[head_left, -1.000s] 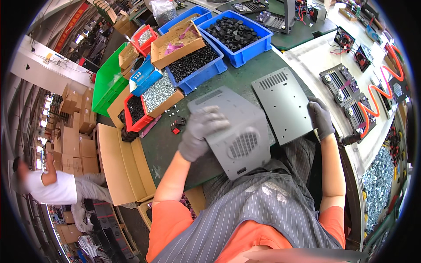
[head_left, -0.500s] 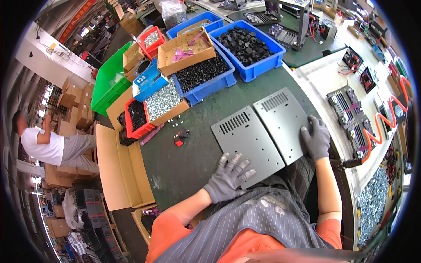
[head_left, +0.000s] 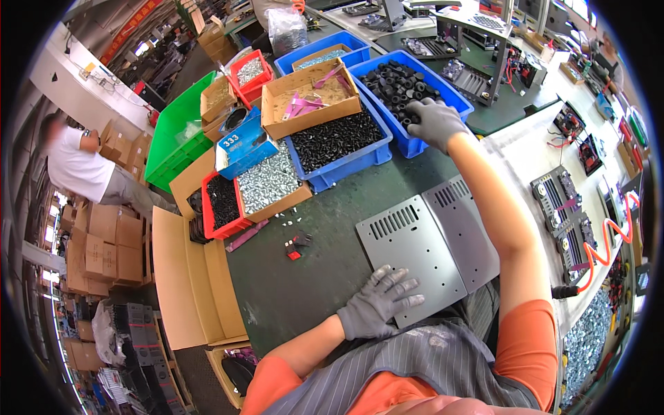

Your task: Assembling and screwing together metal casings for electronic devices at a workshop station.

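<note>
Two grey metal panels with vent slots lie side by side on the dark green table: a left panel (head_left: 422, 266) and a right panel (head_left: 460, 221). My left hand (head_left: 380, 304), in a grey glove, rests with spread fingers on the left panel's lower left edge. At the right side of a blue bin (head_left: 453, 104), my gloved right hand (head_left: 440, 126) reaches over the rim to black rubber feet (head_left: 391, 79). Its thumb and fingers are apart, with no part visibly held. My right forearm hides some of the right panel.
Beyond the panels stand a blue bin of black screws (head_left: 335, 142), an open cardboard tray (head_left: 277, 114) and a box of silver screws (head_left: 266, 183). A small black-and-red part (head_left: 296, 247) lies left. At right hangs an orange coiled hose (head_left: 609, 242). A person in white (head_left: 79, 162) stands far left.
My right hand has left the right panel and moved forward to the bin of rubber feet. My left hand stays on the left panel. The view has shifted slightly.
</note>
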Demonstrator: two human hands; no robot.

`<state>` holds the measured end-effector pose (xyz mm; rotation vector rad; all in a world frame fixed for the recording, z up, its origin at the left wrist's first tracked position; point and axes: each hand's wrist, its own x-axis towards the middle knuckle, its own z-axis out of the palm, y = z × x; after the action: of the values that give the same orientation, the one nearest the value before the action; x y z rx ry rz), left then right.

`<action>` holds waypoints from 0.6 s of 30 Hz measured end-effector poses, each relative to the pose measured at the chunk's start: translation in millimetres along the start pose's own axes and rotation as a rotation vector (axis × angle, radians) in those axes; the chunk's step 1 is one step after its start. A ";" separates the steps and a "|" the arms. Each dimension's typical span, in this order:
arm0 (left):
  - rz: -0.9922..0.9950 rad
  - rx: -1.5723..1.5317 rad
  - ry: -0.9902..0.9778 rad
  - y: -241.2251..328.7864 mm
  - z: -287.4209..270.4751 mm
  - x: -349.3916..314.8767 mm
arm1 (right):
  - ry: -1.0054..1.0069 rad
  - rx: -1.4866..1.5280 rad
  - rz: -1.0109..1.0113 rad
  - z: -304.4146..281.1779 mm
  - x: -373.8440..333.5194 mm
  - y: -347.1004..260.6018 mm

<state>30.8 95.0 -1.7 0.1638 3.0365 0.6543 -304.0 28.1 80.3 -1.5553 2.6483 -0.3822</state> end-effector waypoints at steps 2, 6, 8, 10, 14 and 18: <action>-0.021 -0.035 -0.004 -2.1 3.9 -1.6 | -0.286 -0.074 0.197 5.8 34.3 -9.0; -0.009 0.075 0.120 -1.5 13.4 -3.2 | -0.338 -0.203 0.253 22.3 66.5 -11.2; -0.012 0.081 0.183 0.5 16.6 -5.7 | -0.266 -0.222 0.223 28.9 69.9 -11.9; -0.016 0.112 0.231 1.7 18.5 -8.6 | -0.214 -0.250 0.126 31.1 70.6 -12.0; -0.027 0.083 0.220 1.1 17.9 -12.5 | -0.301 -0.258 0.191 28.0 77.0 -14.1; -0.023 0.054 0.224 0.6 17.2 -12.2 | -0.393 -0.316 0.216 32.4 88.9 -17.5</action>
<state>43.9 101.2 -17.0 0.0606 3.2670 0.6291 -327.7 -63.1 60.5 -1.2247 2.6015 0.3338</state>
